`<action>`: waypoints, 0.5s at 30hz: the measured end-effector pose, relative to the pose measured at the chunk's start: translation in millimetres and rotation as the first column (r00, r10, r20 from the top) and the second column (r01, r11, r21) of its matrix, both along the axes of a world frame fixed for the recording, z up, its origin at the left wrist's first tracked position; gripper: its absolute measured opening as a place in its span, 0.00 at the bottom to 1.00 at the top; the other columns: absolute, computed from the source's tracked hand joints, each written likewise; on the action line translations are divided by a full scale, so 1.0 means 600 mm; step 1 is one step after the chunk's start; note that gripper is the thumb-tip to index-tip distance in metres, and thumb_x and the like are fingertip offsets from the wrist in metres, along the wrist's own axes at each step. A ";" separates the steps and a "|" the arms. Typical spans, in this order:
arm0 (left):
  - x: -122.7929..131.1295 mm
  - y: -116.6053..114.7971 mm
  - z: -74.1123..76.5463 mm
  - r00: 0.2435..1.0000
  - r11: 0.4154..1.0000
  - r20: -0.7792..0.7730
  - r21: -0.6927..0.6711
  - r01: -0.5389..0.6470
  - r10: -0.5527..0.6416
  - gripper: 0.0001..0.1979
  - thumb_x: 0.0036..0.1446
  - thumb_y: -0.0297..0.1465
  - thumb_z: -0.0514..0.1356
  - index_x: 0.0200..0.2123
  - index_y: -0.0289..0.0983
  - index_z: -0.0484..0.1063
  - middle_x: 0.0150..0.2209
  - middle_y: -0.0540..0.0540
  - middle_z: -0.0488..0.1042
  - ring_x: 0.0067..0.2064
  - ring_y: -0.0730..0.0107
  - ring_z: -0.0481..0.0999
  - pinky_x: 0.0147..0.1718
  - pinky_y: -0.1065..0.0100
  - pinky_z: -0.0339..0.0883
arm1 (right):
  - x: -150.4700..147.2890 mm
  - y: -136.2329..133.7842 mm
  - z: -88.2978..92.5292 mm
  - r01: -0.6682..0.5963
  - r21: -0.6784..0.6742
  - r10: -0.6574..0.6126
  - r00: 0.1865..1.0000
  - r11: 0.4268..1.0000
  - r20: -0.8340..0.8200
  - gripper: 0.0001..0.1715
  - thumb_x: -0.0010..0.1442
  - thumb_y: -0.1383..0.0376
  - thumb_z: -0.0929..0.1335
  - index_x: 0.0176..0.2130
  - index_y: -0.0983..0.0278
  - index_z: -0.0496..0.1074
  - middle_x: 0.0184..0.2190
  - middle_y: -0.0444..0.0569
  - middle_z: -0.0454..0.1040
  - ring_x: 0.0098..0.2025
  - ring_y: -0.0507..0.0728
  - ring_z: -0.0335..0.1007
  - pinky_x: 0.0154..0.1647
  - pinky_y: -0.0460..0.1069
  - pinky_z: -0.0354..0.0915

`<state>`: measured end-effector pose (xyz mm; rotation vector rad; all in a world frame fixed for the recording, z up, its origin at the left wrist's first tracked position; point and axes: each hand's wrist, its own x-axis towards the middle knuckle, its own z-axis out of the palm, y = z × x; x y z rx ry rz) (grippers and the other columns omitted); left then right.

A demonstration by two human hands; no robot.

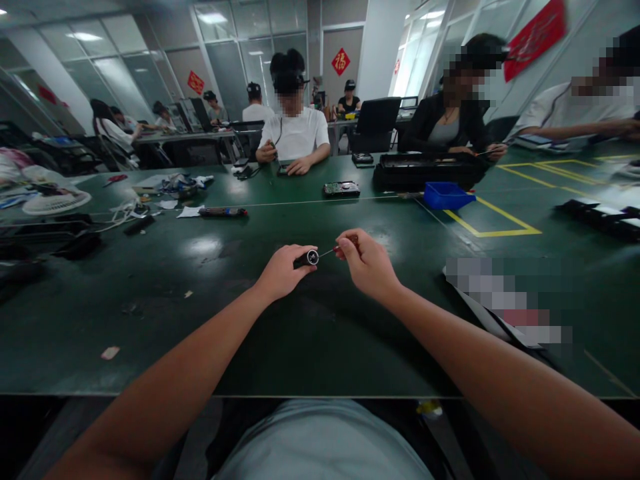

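Note:
My left hand (284,270) is closed round a black cylinder (303,259) whose round end, with a pale ring, faces right. What kind of object the cylinder is I cannot make out. In my right hand (367,265) is a screwdriver (329,252), its thin metal shaft pointing left at the cylinder's ringed end. Its handle is reddish and mostly covered by my fingers. The shaft's tip is at or very near that end; whether they touch I cannot tell. Both hands are over the middle of the green table (280,353).
Beyond my hands lie a hard drive (341,189), a blue bin (447,195) and a long black casing (430,172). A dark tool (223,212), cables and a white fan (57,200) are at left. Papers (493,300) lie right. Co-workers sit across the table.

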<state>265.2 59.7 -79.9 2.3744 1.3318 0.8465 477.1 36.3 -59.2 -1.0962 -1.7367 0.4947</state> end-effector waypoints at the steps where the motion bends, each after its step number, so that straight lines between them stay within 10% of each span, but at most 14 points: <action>1: 0.000 0.000 0.000 1.000 1.000 0.000 -0.001 0.003 -0.003 0.20 0.58 0.32 0.64 0.55 0.43 0.73 0.49 0.46 0.77 0.50 0.59 0.73 0.52 0.57 0.64 | -0.001 0.000 -0.001 -0.002 0.000 0.002 1.000 1.000 -0.001 0.12 0.69 0.57 0.61 0.40 0.61 0.68 0.30 0.47 0.77 0.35 0.57 0.76 0.38 0.52 0.67; 15: -0.003 0.002 -0.004 1.000 1.000 -0.004 -0.004 0.013 -0.013 0.19 0.57 0.31 0.66 0.53 0.42 0.75 0.48 0.46 0.77 0.49 0.59 0.73 0.52 0.56 0.64 | 0.007 0.001 -0.001 0.081 0.050 -0.075 0.991 0.995 -0.112 0.13 0.69 0.57 0.60 0.39 0.60 0.68 0.29 0.45 0.75 0.31 0.54 0.71 0.35 0.50 0.65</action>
